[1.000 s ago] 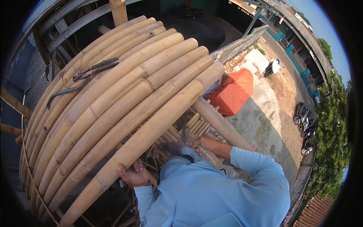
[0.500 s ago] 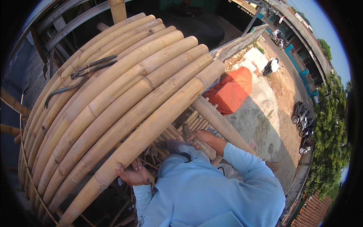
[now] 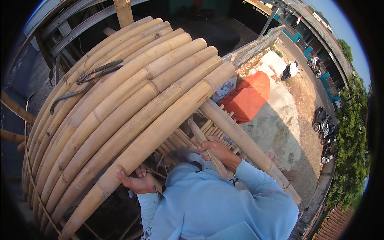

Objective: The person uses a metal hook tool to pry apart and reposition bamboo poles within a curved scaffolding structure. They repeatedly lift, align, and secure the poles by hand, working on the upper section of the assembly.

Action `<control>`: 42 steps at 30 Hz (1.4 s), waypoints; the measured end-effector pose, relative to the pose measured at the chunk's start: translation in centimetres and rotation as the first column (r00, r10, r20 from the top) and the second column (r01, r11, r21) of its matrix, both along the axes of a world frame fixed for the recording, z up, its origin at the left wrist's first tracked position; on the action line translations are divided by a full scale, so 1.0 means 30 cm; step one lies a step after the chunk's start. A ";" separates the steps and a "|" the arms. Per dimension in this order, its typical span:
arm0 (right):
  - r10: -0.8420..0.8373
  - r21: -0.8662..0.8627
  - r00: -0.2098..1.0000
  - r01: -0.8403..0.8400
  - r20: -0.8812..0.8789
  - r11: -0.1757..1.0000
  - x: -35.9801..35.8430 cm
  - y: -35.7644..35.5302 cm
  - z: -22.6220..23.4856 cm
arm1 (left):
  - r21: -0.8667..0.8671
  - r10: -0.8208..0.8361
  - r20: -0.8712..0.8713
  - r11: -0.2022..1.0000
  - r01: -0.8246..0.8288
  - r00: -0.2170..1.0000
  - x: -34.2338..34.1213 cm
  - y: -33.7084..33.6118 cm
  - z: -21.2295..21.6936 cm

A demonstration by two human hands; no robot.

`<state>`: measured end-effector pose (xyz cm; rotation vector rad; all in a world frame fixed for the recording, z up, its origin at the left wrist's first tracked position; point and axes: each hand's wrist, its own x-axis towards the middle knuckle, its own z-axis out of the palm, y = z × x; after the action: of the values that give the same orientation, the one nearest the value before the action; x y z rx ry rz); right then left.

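Below the camera, at 6 o'clock: a person in a light blue long-sleeved shirt works at the underside of a deck of bamboo poles, high above a street.

Left hand (image 3: 136, 183): fingers curled under the outermost bamboo pole (image 3: 160, 132), thumb up against it; clamped on that pole.

Right hand (image 3: 216, 151): fingers wrapped together around a thin bamboo stick (image 3: 202, 140), which slants toward 11 o'clock, under the pole.

Bamboo deck (image 3: 112, 104): curved poles side by side, running from 7 o'clock to 1 o'clock.

Loose tools (image 3: 94, 74): dark metal pieces lying unsecured on the deck at 10 o'clock.

Risk, slip: a round, smooth pole may roll out of the left grip.

Risk, pinch: fingers under the pole may be trapped if it settles.

Risk, drop: the stick or tools may fall toward the street and parked motorbikes (image 3: 325, 124) at 3 o'clock.

Risk, balance: both hands are occupied at height.
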<state>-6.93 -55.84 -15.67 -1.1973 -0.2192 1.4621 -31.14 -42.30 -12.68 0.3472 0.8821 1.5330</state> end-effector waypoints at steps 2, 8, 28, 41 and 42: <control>-0.094 -0.005 0.995 0.094 0.032 0.996 -0.055 -0.049 -0.040 | -0.029 -0.043 -0.071 0.999 0.041 0.997 -0.030 -0.024 0.014; -0.257 -0.232 0.827 0.158 -0.500 0.960 0.003 0.014 -0.295 | -0.033 -0.106 -0.022 0.994 0.105 0.994 -0.026 0.019 -0.001; 0.072 -0.283 0.639 0.235 0.765 0.930 0.673 -0.265 0.205 | 0.033 -0.042 -0.050 0.999 0.043 0.998 0.004 0.024 0.008; 0.570 -0.498 0.341 -0.280 0.748 0.821 0.713 -0.075 0.114 | 0.063 -0.017 -0.091 0.998 0.023 0.996 -0.011 0.013 0.001; 0.439 -0.318 0.394 -0.336 0.808 0.886 0.728 -0.077 0.230 | 0.095 0.002 -0.115 0.995 0.009 0.993 -0.013 -0.020 -0.001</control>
<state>14.91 -58.16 -8.76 -2.0189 -1.2290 1.0957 -31.53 -42.91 -12.71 0.5105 0.8988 1.5679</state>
